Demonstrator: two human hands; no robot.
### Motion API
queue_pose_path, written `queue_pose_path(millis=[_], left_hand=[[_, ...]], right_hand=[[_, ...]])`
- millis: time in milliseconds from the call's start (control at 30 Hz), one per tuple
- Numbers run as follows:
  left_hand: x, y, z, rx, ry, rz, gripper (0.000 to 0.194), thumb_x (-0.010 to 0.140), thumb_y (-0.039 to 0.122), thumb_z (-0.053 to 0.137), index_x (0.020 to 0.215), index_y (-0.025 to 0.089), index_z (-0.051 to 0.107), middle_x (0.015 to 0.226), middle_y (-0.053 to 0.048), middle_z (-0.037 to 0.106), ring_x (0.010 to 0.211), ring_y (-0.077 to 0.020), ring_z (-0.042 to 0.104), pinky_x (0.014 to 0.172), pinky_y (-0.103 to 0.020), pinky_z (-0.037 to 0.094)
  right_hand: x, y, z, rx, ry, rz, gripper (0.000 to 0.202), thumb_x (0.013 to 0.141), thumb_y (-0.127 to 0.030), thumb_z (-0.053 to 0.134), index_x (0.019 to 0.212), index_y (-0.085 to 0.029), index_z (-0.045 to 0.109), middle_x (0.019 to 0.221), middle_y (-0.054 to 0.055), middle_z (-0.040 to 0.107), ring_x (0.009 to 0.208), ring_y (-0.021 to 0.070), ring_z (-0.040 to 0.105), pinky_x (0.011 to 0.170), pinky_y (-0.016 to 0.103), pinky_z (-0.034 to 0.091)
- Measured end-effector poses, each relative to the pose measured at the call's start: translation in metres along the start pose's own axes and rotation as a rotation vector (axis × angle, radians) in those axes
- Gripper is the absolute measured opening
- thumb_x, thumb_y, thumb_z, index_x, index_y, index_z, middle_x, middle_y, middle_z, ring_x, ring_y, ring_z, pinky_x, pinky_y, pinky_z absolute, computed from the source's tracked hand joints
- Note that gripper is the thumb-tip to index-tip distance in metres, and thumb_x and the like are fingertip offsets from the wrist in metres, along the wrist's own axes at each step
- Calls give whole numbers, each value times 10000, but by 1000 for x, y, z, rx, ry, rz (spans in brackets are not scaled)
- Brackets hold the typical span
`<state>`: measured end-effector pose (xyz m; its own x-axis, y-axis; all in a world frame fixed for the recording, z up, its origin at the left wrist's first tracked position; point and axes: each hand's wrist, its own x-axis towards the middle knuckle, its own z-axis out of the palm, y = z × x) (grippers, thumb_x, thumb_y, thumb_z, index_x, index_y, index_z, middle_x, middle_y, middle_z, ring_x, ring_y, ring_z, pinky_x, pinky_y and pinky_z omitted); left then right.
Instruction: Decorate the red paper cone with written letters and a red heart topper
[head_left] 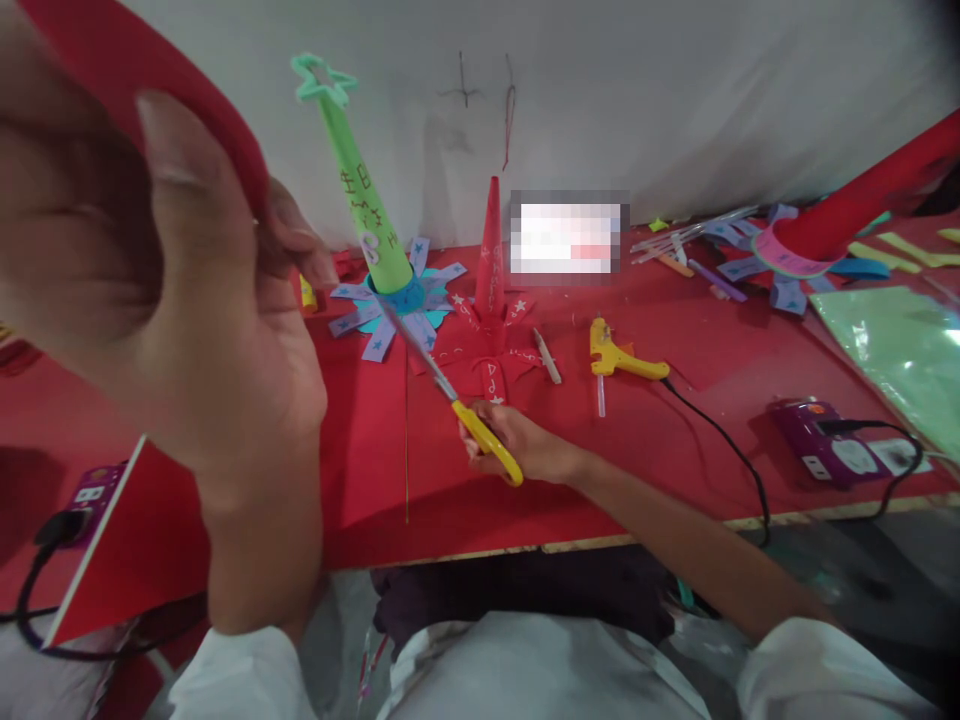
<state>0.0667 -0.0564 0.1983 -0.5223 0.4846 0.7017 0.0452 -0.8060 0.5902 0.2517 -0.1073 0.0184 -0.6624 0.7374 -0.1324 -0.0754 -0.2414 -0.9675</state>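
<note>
Close to the camera at the upper left, my left hand [202, 290] is closed on a piece of red craft sheet [172, 70], its thumb pressed against it. Low over the table, my right hand [532, 445] is wrapped around the yellow handles of a pair of scissors [487, 440]. Their blades point up and left, look closed, and overlap the base of a green paper cone [367, 200] with a star-shaped top. Just beyond my right hand stands a red cone [490, 250] with white markings on a base of red strips.
A yellow glue gun [626, 360] with a black cord lies right of a white marker-like stick [547, 356]. Purple power sockets [832, 440] sit at the right and left. Another red cone [885, 185] with a pink band leans at the far right, behind a green packet [900, 350].
</note>
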Motion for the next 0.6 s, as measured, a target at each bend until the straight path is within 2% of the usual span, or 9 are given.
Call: queue_pose_path(millis=[33,100,167,267,400,533,600], left_hand=[[0,-2,1,-46,-58,47,287,849,360,937,861,205,696,666,57,521,561,-75,518,483,-235,422],[0,-6,1,-100,-285,65,266,843,344,947,891,199,729,723,48,578,533,-61,491,461,-249,379],[-1,-12,-2,-32,-477,-11,201,904,326,900,904,212,734,737,38,592,537,-78,521,466,-277,376],[-7,-20,-5,125,-662,-111,162,1004,328,787,878,247,724,669,38,557,542,-100,527,489,-297,379],[-19,-28,-1,307,-758,-209,250,1042,396,715,830,273,664,691,22,557,580,-128,512,546,-336,389],[-30,-34,5,392,-782,-221,321,1048,485,684,817,268,637,697,10,549,611,-148,510,560,-341,413],[-35,-37,7,412,-784,-211,341,1054,485,674,804,258,626,692,11,533,622,-144,516,569,-331,417]], right_hand=[[0,-1,-2,-33,13,-13,475,708,-352,963,910,-226,552,755,-78,584,640,94,558,603,229,476],[0,-4,-7,-93,72,-55,521,705,-434,973,853,-241,512,687,-100,526,561,86,498,527,227,415],[0,-6,-13,-156,162,-115,559,685,-509,980,824,-242,509,667,-103,498,540,80,453,498,225,371],[-1,-5,-21,-166,229,-214,622,667,-647,963,798,-244,508,662,-96,476,520,74,417,480,230,342],[0,5,-26,15,187,-298,696,765,-916,727,872,-265,505,660,-93,460,457,86,402,439,255,335],[6,10,-29,34,292,-322,728,754,-933,718,1022,-274,566,854,-42,553,584,92,458,539,261,447],[10,9,-30,26,341,-342,744,732,-938,728,1037,-277,573,920,-27,563,614,90,460,573,264,476]])
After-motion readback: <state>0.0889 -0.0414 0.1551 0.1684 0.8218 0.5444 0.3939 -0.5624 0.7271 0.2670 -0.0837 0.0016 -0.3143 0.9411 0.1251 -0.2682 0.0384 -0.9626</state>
